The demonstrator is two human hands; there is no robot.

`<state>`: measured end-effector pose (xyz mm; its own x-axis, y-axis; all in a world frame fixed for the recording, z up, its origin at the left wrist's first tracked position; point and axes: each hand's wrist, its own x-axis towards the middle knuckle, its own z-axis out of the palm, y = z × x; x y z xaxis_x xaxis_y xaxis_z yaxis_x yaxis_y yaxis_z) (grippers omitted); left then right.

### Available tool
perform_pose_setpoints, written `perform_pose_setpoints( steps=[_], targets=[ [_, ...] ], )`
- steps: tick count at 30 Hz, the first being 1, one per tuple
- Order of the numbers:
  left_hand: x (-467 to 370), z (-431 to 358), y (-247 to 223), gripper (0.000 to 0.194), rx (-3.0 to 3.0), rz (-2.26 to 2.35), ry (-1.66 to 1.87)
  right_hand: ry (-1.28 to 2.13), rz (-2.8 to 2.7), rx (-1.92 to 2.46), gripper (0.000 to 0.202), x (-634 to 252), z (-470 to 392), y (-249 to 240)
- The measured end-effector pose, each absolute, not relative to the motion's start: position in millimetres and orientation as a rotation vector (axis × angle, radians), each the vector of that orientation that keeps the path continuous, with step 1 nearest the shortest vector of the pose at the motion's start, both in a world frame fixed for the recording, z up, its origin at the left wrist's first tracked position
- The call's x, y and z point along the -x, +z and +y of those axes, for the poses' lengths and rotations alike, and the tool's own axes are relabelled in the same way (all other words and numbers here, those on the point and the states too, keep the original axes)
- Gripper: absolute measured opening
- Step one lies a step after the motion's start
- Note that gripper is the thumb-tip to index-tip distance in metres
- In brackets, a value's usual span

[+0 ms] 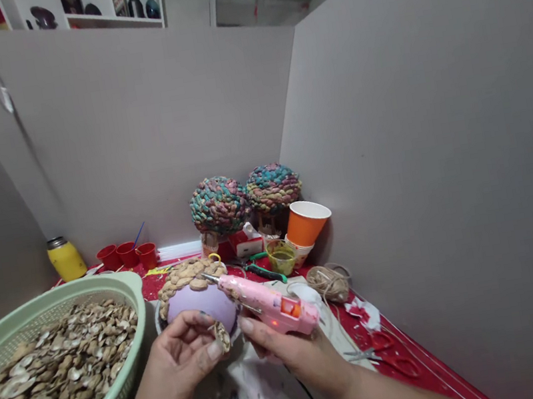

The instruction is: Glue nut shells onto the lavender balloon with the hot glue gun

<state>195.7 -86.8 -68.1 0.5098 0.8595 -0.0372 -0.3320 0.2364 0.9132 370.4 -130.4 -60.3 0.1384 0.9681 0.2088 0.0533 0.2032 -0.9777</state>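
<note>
Between thumb and fingers, my left hand (184, 351) pinches a peanut shell (221, 337), its hollow side partly showing. My right hand (295, 353) is wrapped round a pink hot glue gun (267, 299) with an orange light lit on its body. The gun's metal nozzle points left, over a purple ball (202, 302). Peanut shells (185, 276) cover the ball's upper part, while its lower front is bare purple. To the left, a green basket (133, 288) holds a heap of loose peanut shells (56, 374).
Two balls covered in painted shells (219, 205) stand at the back. Near them are orange paper cups (308, 221), green-handled pliers (268, 271) and a twine ball (329, 282). Red scissors (387, 356) lie right; red cups (127, 255) and a yellow jar (66, 259) stand left. Grey panels (143, 124) enclose the table.
</note>
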Motion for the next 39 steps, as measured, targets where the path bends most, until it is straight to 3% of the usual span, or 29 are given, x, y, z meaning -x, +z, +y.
perform_pose_setpoints(
  steps=[7, 16, 27, 39],
  targets=[
    [-198.8, -98.9, -80.2, 0.030, -0.922, 0.550, 0.758, 0.910, -1.327, 1.154, 0.046, -370.4, -145.5, -87.9],
    [-201.1, -101.9, -95.0, 0.033, -0.898, 0.494, 0.758, 1.131, -1.209, 1.012, 0.039, -364.6, -144.1, -93.5],
    [-199.7, -99.5, -105.8, 0.032, -0.884, 0.490, 0.761, 1.068, -1.140, 1.113, 0.040, -357.1, -147.6, -95.3],
    [-193.4, -95.2, -88.8, 0.015, -0.812, 0.467, 0.652, 1.097, -1.306, 1.014, 0.041, -364.7, -145.1, -91.7]
  ],
)
